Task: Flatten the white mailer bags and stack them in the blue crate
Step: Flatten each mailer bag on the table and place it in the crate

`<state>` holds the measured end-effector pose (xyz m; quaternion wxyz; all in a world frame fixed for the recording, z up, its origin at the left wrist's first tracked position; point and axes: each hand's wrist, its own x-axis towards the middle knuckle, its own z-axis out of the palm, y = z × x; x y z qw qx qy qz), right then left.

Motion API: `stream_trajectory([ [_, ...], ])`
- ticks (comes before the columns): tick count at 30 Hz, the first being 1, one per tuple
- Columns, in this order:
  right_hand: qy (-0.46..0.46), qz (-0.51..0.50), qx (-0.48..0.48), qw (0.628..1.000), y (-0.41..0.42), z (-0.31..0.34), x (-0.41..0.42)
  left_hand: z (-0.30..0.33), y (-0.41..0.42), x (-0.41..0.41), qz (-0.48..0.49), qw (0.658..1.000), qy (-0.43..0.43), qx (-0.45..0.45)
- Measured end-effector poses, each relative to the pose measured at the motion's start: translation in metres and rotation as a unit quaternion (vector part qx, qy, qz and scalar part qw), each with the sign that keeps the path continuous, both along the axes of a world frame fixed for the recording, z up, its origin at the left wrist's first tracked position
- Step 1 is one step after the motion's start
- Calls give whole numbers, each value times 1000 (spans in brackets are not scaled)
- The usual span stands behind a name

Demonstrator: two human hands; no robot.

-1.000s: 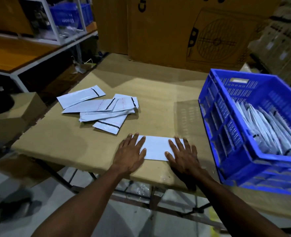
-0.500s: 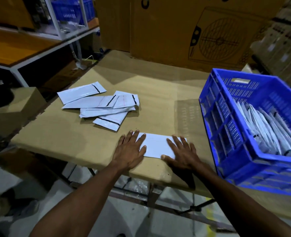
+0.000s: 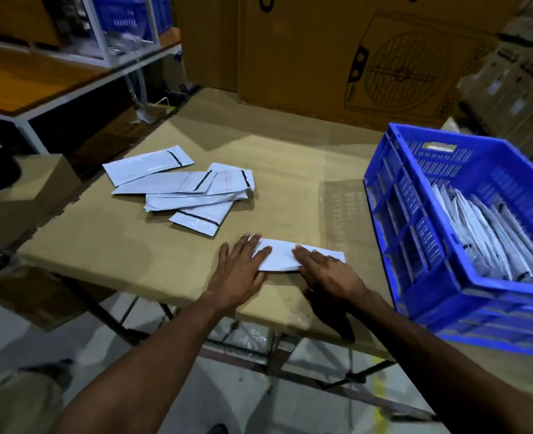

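1. White mailer bag (image 3: 282, 254): flat on desk (image 3: 108, 245) near front edge, pressed at both ends.
2. Left hand (image 3: 238, 270): grip released, fingers straight and spread, pressing left end of bag.
3. Right hand (image 3: 329, 272): grip released, fingers straight, flat over right part of bag.
4. Loose mailer bags (image 3: 180, 189): overlapping pile, black strips showing, on desk behind and left of hands, apart from pressed bag.
5. Blue crate (image 3: 415, 233): on desk at right, near right hand.
6. Stacked mailer bags (image 3: 490, 236): inside crate, leaning in a row.
7. Cardboard box (image 3: 337, 51): printed with fan drawing, behind desk.
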<state>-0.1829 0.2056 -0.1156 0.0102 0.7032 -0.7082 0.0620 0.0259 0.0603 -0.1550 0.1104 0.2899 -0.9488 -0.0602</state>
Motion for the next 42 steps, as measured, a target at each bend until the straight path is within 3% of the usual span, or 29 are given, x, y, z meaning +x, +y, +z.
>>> stream_trajectory([
  [5, 165, 176, -4, 970, 16, -2, 7, 3, 0, 1, 10, 1000, -14, 20],
  [9, 191, 199, -2, 961, 8, -3, 1, 7, 2, 3, -2, 999, -12, 50],
  [16, 139, 135, -1, 981, 1, 28, -13, 7, 7, -1, 96, 987, 111, 65],
  [21, 58, 55, -17, 997, 2, 44, -22, 8, 7, -2, 119, 987, 95, 48],
  [25, -63, 94, -48, 992, 0, 61, -25, 10, 8, -4, 121, 989, 70, 56],
  [27, -49, 105, -43, 992, -6, 67, -29, 10, 8, -4, 119, 989, 62, 54],
  [29, 49, 90, -26, 994, -18, 68, -36, 8, 8, -4, 119, 991, 48, 43],
  [32, 154, -16, 31, 987, -36, 62, -39, 6, 6, -6, 123, 991, 22, 47],
  [38, -20, -167, 170, 971, -58, 13, -20, 5, 5, -6, 125, 991, 16, 45],
  [42, -22, -41, 152, 987, -53, -2, 3, 5, 4, -7, 103, 994, 23, 41],
])
